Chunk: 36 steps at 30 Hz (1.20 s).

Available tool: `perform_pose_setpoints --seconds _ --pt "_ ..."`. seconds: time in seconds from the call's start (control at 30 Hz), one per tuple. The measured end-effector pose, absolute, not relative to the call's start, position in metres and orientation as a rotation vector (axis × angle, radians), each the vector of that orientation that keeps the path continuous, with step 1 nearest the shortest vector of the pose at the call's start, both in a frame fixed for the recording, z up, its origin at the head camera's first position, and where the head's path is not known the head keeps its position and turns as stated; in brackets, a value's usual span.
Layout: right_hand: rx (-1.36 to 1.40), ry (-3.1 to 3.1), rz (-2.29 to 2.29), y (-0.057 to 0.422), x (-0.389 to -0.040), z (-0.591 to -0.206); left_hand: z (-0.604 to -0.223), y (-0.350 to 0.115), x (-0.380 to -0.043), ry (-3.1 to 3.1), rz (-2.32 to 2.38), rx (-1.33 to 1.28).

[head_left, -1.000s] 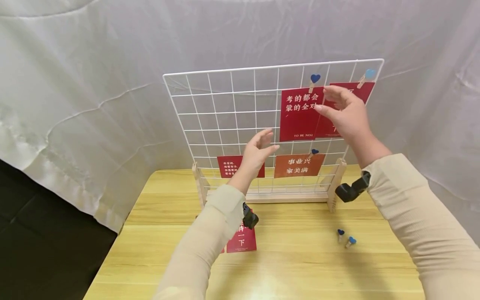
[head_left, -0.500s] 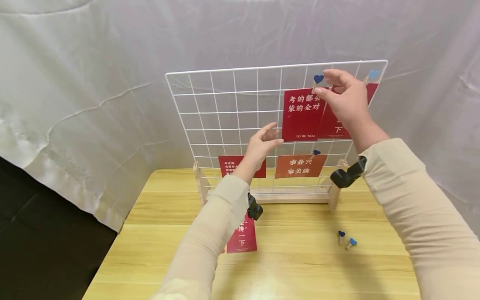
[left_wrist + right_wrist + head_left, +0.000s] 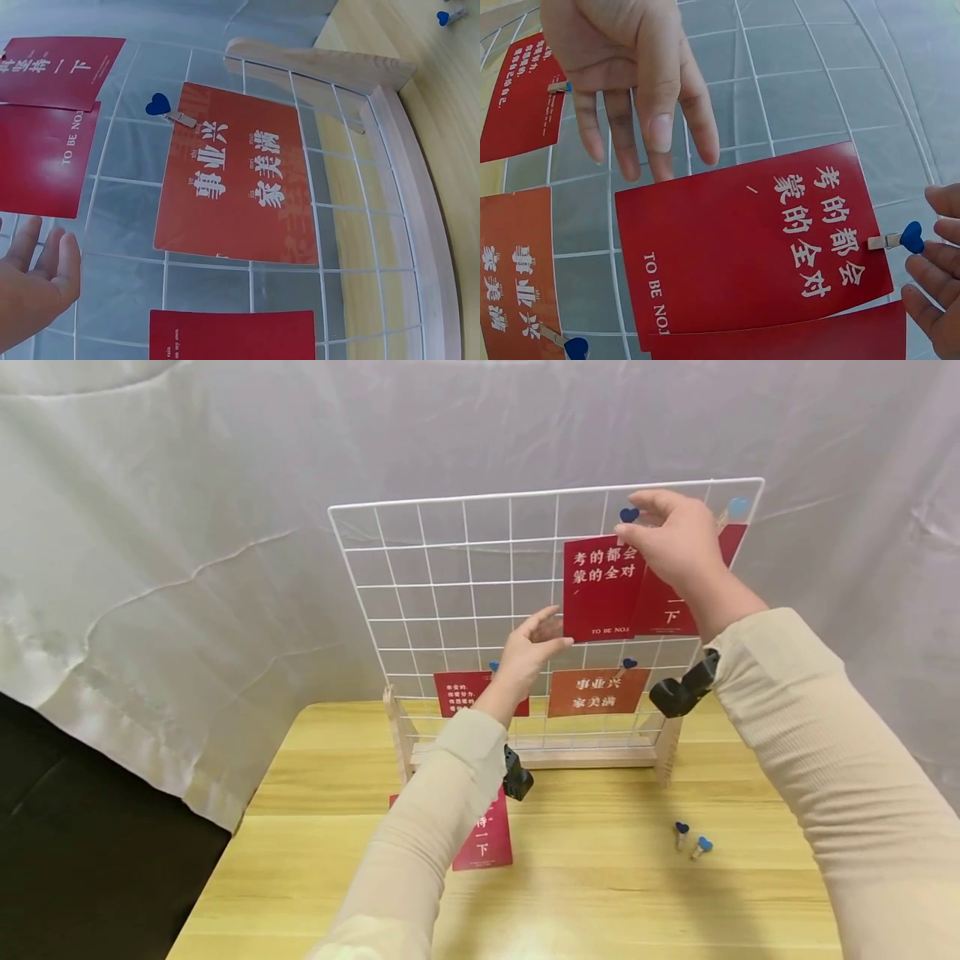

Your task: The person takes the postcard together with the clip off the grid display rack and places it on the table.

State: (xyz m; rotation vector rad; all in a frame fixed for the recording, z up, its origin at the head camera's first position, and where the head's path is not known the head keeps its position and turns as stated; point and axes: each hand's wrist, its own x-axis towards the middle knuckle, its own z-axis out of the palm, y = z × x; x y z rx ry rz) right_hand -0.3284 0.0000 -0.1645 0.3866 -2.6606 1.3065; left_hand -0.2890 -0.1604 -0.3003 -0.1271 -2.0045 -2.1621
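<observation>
A red card (image 3: 600, 593) with white writing hangs near the top right of the white wire grid (image 3: 480, 585), under a heart clothespin (image 3: 628, 516) in dark blue. My right hand (image 3: 678, 539) is around that clothespin, thumb and fingers parted; the right wrist view has its fingertips right beside the blue heart (image 3: 912, 237). At the card's lower left edge, my left hand (image 3: 528, 652) has loosely extended fingers, the tips meeting the edge in the right wrist view. A second red card (image 3: 667, 610) overlaps on the right, partly hidden by my right hand.
Lower on the grid hang an orange card (image 3: 596, 693) and a small red card (image 3: 459, 693), each with a heart clothespin. On the table (image 3: 600, 877) lie two loose clothespins (image 3: 692, 839) and red cards (image 3: 483, 843) partly under my left sleeve. Wooden feet (image 3: 667, 735) support the grid.
My right hand has moved up and left from the card's top right corner to the clothespin. My left hand has shifted slightly up and right to the card's lower left corner.
</observation>
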Motion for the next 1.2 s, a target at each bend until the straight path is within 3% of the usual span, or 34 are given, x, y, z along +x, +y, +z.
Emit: perform_pose_setpoints --seconds 0.73,1.0,1.2 --pt "0.320 -2.728 1.281 -0.004 -0.360 -0.167 -0.296 -0.142 -0.305 -2.041 -1.977 0.041" --pt "0.338 -2.608 1.388 0.005 -0.441 -0.204 -0.291 -0.142 -0.303 -1.992 -1.977 0.086" --pt "0.326 -2.594 1.417 -0.003 -0.403 -0.186 -0.292 -0.147 -0.305 -1.962 -2.008 0.052"
